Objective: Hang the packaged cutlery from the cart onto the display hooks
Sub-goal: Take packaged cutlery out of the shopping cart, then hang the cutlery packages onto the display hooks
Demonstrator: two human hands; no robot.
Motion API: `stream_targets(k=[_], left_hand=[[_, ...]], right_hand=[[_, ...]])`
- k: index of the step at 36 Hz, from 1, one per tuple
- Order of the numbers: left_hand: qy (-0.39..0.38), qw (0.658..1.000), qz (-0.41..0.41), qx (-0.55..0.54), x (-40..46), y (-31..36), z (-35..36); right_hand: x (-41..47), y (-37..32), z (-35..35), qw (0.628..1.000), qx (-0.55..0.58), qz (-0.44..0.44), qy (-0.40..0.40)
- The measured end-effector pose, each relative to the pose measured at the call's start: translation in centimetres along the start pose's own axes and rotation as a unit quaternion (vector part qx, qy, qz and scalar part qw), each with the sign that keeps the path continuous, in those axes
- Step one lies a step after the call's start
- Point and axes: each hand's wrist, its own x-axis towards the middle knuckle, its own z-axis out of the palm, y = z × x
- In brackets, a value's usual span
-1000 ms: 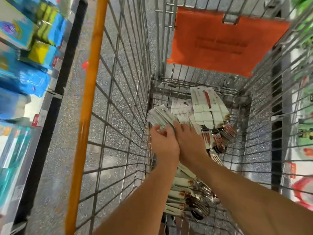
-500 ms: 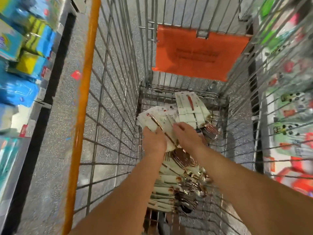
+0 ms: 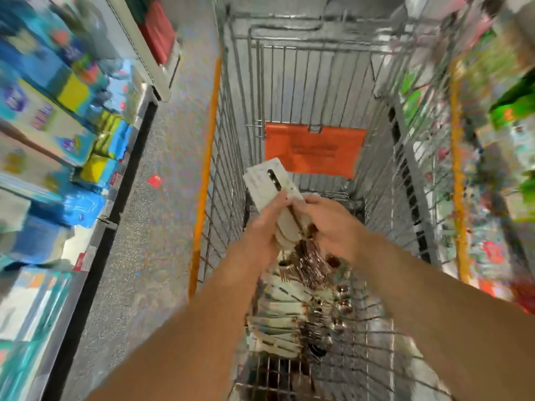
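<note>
Both hands hold a bunch of packaged cutlery (image 3: 273, 186) w/ white backing cards, lifted above the wire cart (image 3: 228, 198) & just in front of its orange panel (image 3: 314, 150). Left hand (image 3: 265, 230) has fingers curled round the lower part of the cards; right hand (image 3: 333, 224) pinches the same bunch from the other side, near the metal ends. More packs (image 3: 289, 319) lie in a heap on the cart floor below. Display hooks not in view; shelves either side are blurred. Risks, as I judge them: the bunch is several cards thick, so a loose grip could let one slide out & drop back into the cart or thru the wire. Cards fanned unevenly means hang holes prob won't line up, so threading several at once may snag or tear a card. Dangling metal ends could catch the cart's wires on the way out. Best to square up the stack first.
</note>
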Motion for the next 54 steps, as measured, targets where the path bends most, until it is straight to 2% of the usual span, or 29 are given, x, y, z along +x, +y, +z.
stream_targets(k=[3,6,12,14,20,23,26,30,35,39,46,54], left_hand=[[-0.043,0.999,0.01,-0.001,-2.6,2.3,0.8],[-0.054,0.998,0.025,0.01,-5.2,4.5,1.6],[-0.045,0.995,0.082,0.034,-10.9,8.1,2.5],[-0.047,0.993,0.102,0.039,-12.7,9.2,2.6],[-0.002,0.98,0.185,0.078,-19.0,11.2,3.0],[0.021,0.969,0.227,0.095,-22.2,11.8,2.9],[0.059,0.961,0.251,0.102,-24.6,11.9,2.1],[0.121,0.949,0.279,0.082,-27.4,12.0,0.3],[0.108,0.948,0.299,-0.004,-33.4,11.6,-1.0],[0.179,0.93,0.32,-0.01,-37.8,10.6,-1.9],[0.273,0.899,0.341,-0.027,-44.5,8.2,-5.2],[0.328,0.861,0.386,-0.025,-53.3,4.7,-11.3]], right_hand=[[-2.7,-2.0,0.5,0.999,-0.01,-0.028,-0.033],[-5.1,-3.8,1.2,0.998,-0.034,-0.06,-0.013],[-10.1,-8.0,2.5,0.984,-0.123,-0.126,-0.037],[-11.4,-9.5,3.4,0.983,-0.119,-0.137,-0.034],[-15.3,-13.7,6.4,0.987,-0.041,-0.157,0.012],[-17.2,-15.1,7.8,0.97,-0.107,-0.211,0.053],[-19.2,-16.0,9.3,0.959,-0.127,-0.251,0.04],[-21.3,-16.4,11.8,0.953,-0.15,-0.261,-0.024],[-23.7,-16.7,14.6,0.952,-0.14,-0.236,-0.137],[-25.9,-16.6,16.5,0.938,-0.156,-0.234,-0.2],[-31.2,-15.1,21.3,0.899,-0.213,-0.238,-0.299],[-37.3,-12.4,29.4,0.841,-0.294,-0.237,-0.387]])
